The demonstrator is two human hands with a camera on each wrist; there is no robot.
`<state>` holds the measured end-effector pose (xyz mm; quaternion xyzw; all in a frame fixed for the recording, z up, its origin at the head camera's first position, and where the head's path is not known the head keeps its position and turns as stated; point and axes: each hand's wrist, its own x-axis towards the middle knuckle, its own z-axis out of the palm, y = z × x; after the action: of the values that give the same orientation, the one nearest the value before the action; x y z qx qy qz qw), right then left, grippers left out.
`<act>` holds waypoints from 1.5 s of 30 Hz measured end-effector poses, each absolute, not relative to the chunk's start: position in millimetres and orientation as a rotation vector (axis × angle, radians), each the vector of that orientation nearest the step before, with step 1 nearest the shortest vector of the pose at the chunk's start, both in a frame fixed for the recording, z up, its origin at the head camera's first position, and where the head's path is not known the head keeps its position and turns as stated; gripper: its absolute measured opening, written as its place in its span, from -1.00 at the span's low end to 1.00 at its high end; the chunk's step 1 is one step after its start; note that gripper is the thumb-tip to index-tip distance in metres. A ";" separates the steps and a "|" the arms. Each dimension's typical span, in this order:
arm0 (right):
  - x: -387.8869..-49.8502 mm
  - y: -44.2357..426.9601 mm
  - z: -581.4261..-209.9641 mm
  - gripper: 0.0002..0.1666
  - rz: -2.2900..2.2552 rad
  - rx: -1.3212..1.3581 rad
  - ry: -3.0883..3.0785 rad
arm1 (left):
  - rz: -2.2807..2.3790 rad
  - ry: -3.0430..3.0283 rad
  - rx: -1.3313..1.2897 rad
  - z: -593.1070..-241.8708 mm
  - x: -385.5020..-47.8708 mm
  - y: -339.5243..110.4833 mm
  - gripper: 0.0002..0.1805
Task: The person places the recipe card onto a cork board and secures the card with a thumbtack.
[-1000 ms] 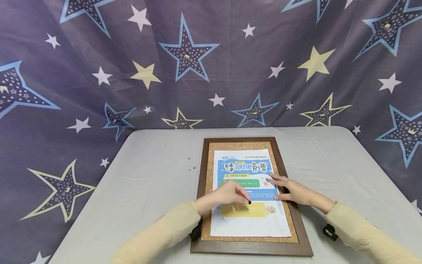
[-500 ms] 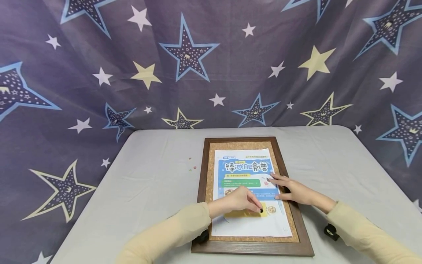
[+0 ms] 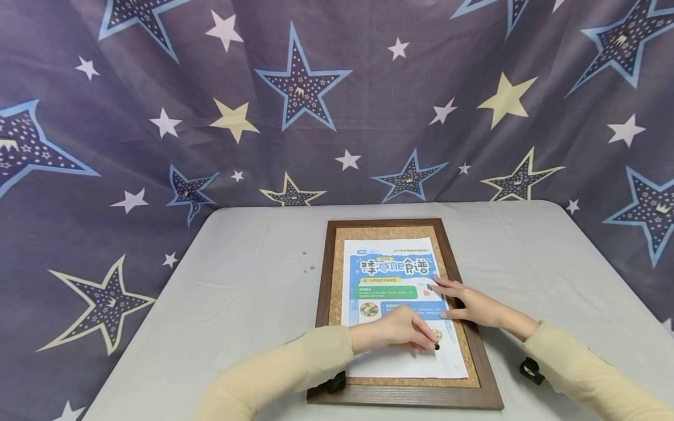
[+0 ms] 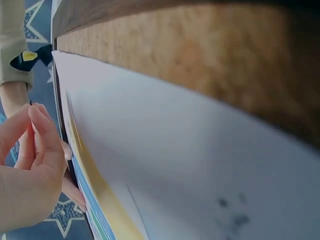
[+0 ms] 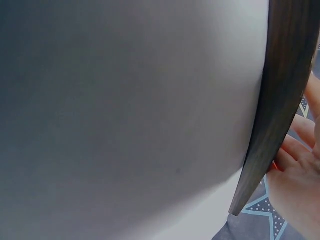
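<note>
A printed paper poster (image 3: 389,367) with Chinese lettering lies on a cork board (image 3: 337,257) in a brown wooden frame (image 3: 405,397). My left hand (image 3: 401,328) pinches a small black pin-like piece (image 3: 437,346) over the poster's lower right part. In the left wrist view its thumb and fingertip meet, with just a dark tip showing between them. My right hand (image 3: 476,305) rests its spread fingers on the poster's right edge, across the frame. A small red spot (image 5: 274,166) shows beneath that hand in the right wrist view; I cannot tell what it is.
Several tiny coloured pieces (image 3: 312,267) lie on the pale tablecloth (image 3: 253,280), left of the board. Behind the table hangs a dark curtain (image 3: 326,146) printed with stars. Black straps with cameras (image 3: 530,370) sit on both wrists.
My left hand has moved right and slightly toward the lower edge of the poster, carrying the black pin-like piece and uncovering a round food picture. The right hand stays in place.
</note>
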<state>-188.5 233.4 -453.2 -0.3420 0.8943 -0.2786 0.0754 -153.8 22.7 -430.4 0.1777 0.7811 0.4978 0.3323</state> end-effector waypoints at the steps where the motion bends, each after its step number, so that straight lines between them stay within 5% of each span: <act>1: -188.7 233.5 -453.1 -0.29 -0.836 -1.026 2.683 | 1.304 2.036 0.458 -430.4 -153.3 24.4 -0.90; 45: -190.1 234.2 -456.2 -0.31 -0.848 -1.079 2.702 | 1.221 1.927 0.359 -436.8 -135.4 55.6 -0.92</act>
<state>-190.1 234.2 -456.2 -0.3555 0.8902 -0.2794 0.0553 -135.4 55.6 -436.8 0.1422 0.7633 0.4835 0.4042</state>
